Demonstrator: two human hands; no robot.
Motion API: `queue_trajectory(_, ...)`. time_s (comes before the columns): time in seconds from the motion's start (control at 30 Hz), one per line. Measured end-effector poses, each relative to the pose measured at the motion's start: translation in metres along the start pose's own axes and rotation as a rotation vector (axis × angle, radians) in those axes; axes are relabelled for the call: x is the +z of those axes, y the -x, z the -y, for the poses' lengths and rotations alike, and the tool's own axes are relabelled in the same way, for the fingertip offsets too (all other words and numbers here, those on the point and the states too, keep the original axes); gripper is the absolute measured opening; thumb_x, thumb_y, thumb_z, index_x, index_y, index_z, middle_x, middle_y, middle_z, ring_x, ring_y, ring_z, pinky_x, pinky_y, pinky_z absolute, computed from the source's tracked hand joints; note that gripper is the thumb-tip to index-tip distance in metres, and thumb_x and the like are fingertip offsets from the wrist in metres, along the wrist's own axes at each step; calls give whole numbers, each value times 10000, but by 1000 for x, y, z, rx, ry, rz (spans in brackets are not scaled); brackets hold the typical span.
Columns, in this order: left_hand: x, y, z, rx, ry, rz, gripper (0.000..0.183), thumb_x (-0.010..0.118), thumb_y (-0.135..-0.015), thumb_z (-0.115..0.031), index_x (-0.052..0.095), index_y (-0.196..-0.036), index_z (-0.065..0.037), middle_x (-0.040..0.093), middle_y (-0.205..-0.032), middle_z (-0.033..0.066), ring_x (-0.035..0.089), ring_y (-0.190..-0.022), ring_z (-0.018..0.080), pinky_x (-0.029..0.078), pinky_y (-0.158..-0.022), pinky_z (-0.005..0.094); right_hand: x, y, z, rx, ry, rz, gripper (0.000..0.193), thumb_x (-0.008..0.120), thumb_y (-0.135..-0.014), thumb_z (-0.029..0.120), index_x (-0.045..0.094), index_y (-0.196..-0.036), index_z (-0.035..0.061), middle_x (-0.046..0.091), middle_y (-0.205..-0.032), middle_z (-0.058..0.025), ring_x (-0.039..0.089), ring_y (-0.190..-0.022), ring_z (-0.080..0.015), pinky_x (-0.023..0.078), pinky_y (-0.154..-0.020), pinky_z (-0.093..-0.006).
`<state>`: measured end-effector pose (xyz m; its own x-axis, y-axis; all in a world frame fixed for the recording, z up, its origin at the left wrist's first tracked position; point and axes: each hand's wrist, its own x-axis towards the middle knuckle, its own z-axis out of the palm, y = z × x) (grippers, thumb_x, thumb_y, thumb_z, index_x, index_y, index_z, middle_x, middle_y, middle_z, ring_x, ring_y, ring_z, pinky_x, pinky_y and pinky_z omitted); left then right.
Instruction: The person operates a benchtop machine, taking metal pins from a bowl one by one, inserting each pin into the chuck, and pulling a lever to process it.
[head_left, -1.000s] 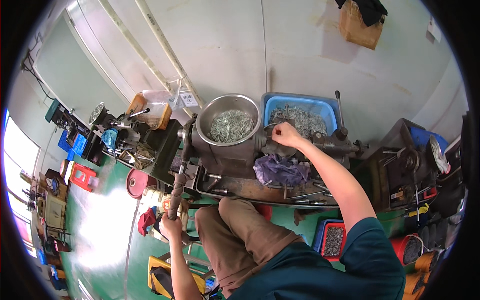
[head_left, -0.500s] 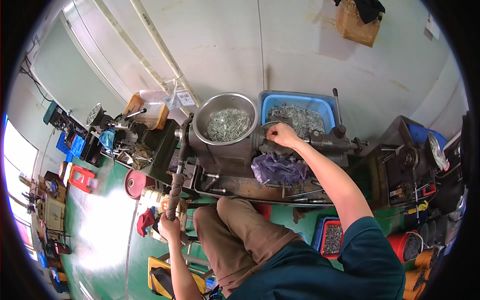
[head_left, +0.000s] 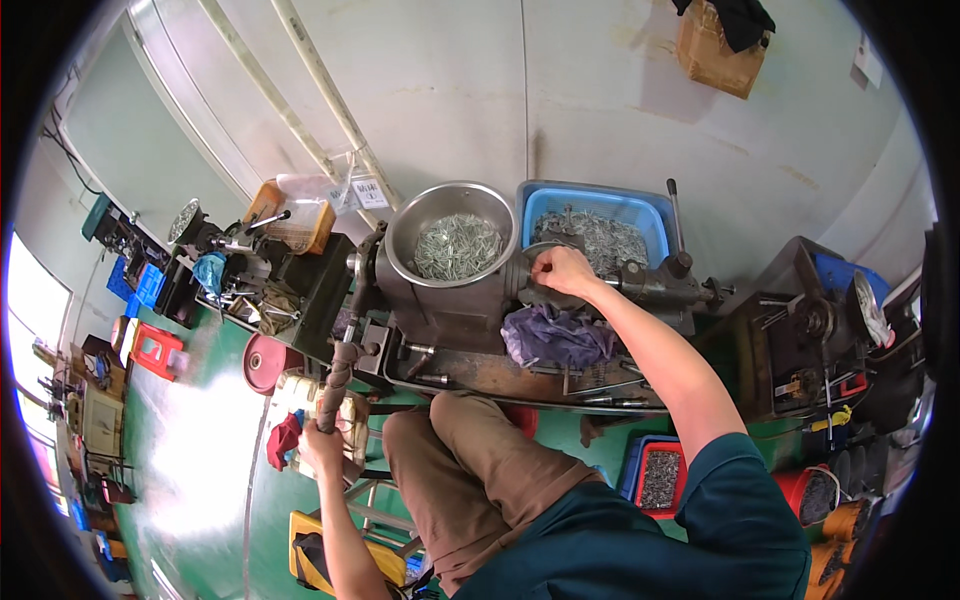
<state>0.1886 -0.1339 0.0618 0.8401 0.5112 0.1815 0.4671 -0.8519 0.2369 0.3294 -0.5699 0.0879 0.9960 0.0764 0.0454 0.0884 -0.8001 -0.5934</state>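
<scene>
My left hand (head_left: 321, 448) is wrapped round the lower end of a long lever (head_left: 336, 385) bound with brown wrapping. The lever hangs down from the left side of a dark machine headstock (head_left: 450, 318), which looks like a small bench lathe. At the headstock's right end, my right hand (head_left: 562, 270) has its fingers pinched close to the spindle; whatever is between them is too small or hidden to name. On top of the headstock sits a steel bowl (head_left: 398, 232) full of thin metal pins. A purple rag (head_left: 560, 336) lies just below my right hand.
Behind the machine is a blue basket (head_left: 655, 215) of metal parts. A tailstock with an upright handle (head_left: 676, 225) stands to the right. Tools lie on the machine bed (head_left: 480, 370). Other machines flank this one. A red tray (head_left: 682, 480) of small parts sits on the floor.
My left hand and the lever's lower end have swung a little to the left and upward. My right hand stays at the spindle.
</scene>
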Motion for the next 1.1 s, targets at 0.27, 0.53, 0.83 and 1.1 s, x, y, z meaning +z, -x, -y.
queue_trajectory(0.27,3,-43,24,-9,-18,86,207,553,-615,-144,593,-792,-47,581,-742,179,562,-711,332,443,-638,402,-22,-8,-5,4,102,83,183,605,-631,265,642,-731,116,609,-743,-103,576,-747,-270,442,-688,-368)
queue_trajectory(0.53,2,-42,23,-17,-15,98,209,554,-614,-153,592,-791,-49,580,-749,182,561,-722,334,440,-643,401,-124,1,-86,377,751,-93,318,561,-713,376,601,-879,108,535,-1005,-86,413,-1045,-233,331,-833,-453)
queue_trajectory(0.83,3,-39,25,27,-16,62,215,562,-610,-146,582,-799,-45,578,-743,176,559,-725,324,438,-648,396,-155,146,-161,428,643,-593,396,456,-774,441,561,-741,61,517,-994,-71,351,-1120,-236,260,-883,-461)
queue_trajectory(1.1,5,-39,26,52,-15,61,192,566,-622,-153,581,-777,-42,576,-717,172,557,-702,329,440,-632,397,-156,201,-127,441,708,-490,472,524,-722,452,529,-597,-3,536,-607,-188,522,-627,-360,400,-582,-428)
